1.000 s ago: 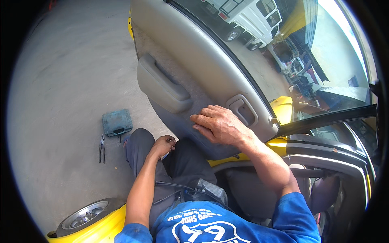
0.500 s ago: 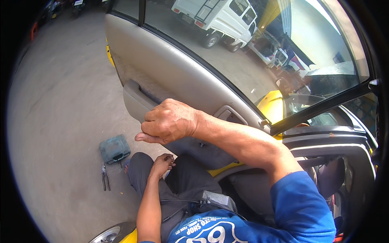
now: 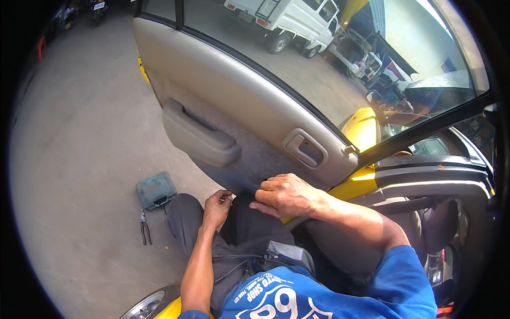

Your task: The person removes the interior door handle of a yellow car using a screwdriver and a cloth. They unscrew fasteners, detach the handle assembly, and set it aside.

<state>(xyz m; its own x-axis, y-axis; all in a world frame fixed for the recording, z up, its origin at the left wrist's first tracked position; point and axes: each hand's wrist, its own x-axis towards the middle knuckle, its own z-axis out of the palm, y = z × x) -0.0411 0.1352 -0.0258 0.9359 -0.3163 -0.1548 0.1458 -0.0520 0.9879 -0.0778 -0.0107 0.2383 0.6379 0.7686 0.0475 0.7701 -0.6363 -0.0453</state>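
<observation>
The opened car door (image 3: 234,69) stands in front of me, with a beige inner panel, a padded armrest pull (image 3: 199,135) and a recessed inside door handle (image 3: 306,149). My right hand (image 3: 284,195) is at the panel's dark lower part, below the door handle. Its fingers are curled closed, and whatever they grip is hidden behind the knuckles. Over my lap, near my knees, is my left hand (image 3: 215,208), fingers bent and thumb pressed toward them in a pinch. Anything between those fingertips is too small to make out.
On the concrete floor to the left lie a teal tool case (image 3: 156,190) and pliers (image 3: 144,227). A car wheel (image 3: 146,306) shows at the bottom edge. The door frame and seat are close on my right. A white van (image 3: 292,26) stands beyond the window glass.
My right hand has come down and to the right, from in front of the armrest to the lower door panel. The armrest is now uncovered. My left hand has barely moved.
</observation>
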